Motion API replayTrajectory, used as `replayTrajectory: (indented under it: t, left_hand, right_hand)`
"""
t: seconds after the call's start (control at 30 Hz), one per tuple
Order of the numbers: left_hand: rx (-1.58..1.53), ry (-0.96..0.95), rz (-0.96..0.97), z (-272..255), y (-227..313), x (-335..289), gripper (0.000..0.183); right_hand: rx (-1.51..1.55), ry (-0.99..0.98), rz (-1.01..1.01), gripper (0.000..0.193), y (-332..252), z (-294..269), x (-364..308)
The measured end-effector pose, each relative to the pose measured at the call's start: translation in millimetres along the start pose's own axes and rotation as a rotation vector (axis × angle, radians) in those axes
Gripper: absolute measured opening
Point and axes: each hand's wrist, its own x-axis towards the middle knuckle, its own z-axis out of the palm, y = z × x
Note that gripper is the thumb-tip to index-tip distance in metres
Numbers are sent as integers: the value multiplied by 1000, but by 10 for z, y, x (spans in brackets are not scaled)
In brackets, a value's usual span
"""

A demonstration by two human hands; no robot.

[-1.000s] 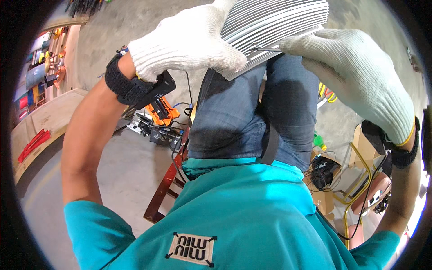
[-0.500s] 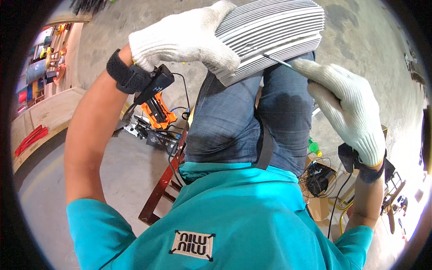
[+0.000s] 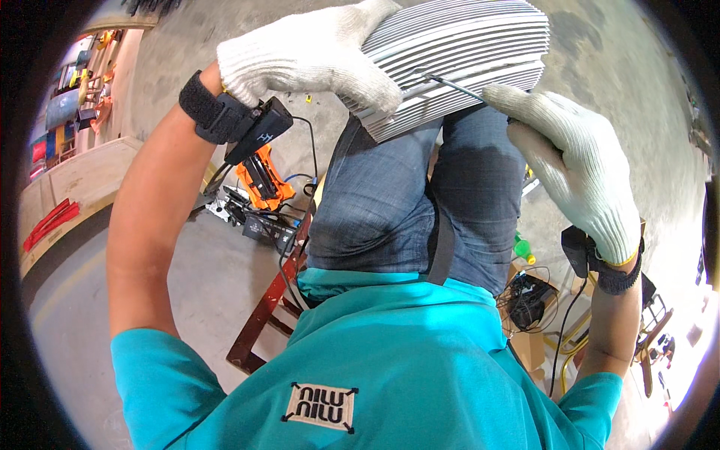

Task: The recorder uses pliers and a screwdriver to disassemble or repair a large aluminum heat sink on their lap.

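Note:
Across my knees lies a silver-grey finned metal block [image 3: 480, 56], like a heat sink, its rows of thin parallel fins facing up. My left hand [image 3: 315, 56], in a white knitted glove, grips its left end, with the thumb on top near the lower corner. In my right hand [image 3: 581, 154], also gloved in white, I pinch a thin metal rod-shaped tool [image 3: 459, 88]. Its dark tip touches or hovers just over the fins; I cannot tell which. Any handle is hidden inside the glove.
An orange-and-black device [image 3: 262, 180] and a black box with cables [image 3: 268, 231] sit left of my legs. A red-brown wooden frame [image 3: 259, 322] is beneath me. Right of me are a green bottle [image 3: 523, 246] and tangled black cable [image 3: 531, 296]. Red strips [image 3: 51, 223] lie on a wooden ledge.
The tool's tip has shifted slightly up and left over the fins, and its shaft slopes more. The finned block has moved a little to the right. Both hands keep their hold.

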Motion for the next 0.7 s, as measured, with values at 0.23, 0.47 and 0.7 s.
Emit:
replayTrajectory:
  t: [0.23,0.47,0.7]
  left_hand:
    - [-204,-96,-95,-62,212,-127,94]
    - [25,-80,-61,-43,335,-94,94]
    - [-213,-218,-68,-193,326,-133,95]
  right_hand:
    - [-32,-51,-43,38,41,-44,58]
    - [-57,-132,-16,36,76,-140,127]
    - [7,-186,-64,39,150,-179,182]
